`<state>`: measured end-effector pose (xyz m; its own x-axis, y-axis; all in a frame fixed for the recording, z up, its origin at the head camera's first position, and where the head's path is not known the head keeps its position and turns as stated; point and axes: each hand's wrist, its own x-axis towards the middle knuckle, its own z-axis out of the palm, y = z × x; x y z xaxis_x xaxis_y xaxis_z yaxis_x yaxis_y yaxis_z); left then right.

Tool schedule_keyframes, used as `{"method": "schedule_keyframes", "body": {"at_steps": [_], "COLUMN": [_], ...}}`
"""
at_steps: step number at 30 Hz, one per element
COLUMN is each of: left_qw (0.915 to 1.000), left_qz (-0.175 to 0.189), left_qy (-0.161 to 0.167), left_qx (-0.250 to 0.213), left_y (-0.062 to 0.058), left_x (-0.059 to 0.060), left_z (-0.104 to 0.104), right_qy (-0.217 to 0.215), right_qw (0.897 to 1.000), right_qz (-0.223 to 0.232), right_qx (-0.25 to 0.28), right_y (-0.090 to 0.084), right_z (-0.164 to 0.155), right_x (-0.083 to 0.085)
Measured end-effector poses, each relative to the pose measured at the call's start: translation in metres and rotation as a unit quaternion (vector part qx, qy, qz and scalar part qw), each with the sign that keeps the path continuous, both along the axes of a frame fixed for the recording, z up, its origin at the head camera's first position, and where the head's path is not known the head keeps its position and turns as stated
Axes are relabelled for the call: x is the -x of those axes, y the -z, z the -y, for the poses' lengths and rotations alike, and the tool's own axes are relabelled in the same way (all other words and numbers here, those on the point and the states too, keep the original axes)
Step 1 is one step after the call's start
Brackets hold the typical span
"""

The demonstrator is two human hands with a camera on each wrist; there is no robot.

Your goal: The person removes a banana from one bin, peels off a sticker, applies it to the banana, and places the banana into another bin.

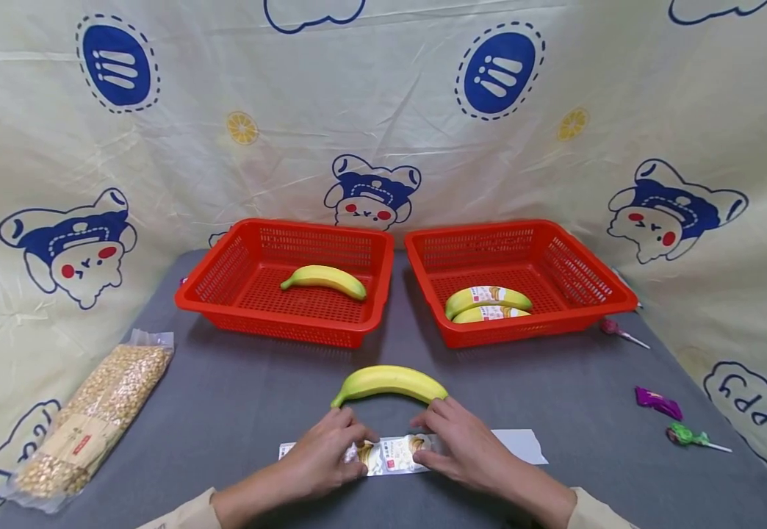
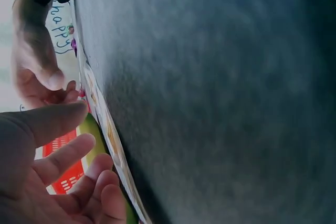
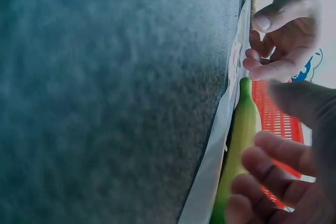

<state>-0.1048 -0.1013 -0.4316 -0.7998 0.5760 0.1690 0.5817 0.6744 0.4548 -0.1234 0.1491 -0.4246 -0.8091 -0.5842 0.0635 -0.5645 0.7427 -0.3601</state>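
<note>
Now both hands pinch the flat label strip point(image 1: 397, 453) lying left-to-right on the near worktop point(image 1: 238, 397), left hand point(image 1: 320, 459) on its left part, right hand point(image 1: 459, 450) on its right, with the loose banana point(image 1: 389, 383) parallel, just beyond their fingertips

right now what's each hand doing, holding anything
Left hand: fingers curled onto the printed label strip, pinching it.
Right hand: fingers pinching the same strip, just below the banana.
</note>
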Motion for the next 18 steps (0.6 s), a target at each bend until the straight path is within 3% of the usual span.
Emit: {"method": "schedule_keyframes", "body": {"at_steps": [7, 18], "left_qw": [0.9999, 1.0000], "left_qz": [0.010, 0.006], "left_qy": [0.004, -0.006], "left_qx": [-0.007, -0.005], "left_y": [0.007, 0.009], "left_x": [-0.001, 0.000], "left_z": [-0.001, -0.001], "right_qy": [0.009, 0.014], "right_qw": [0.999, 0.999], "right_qz": [0.028, 0.039], "right_qx": [-0.029, -0.024], "right_y": [0.006, 0.012], "right_z": [-0.002, 0.001], "right_x": [0.003, 0.005]}}
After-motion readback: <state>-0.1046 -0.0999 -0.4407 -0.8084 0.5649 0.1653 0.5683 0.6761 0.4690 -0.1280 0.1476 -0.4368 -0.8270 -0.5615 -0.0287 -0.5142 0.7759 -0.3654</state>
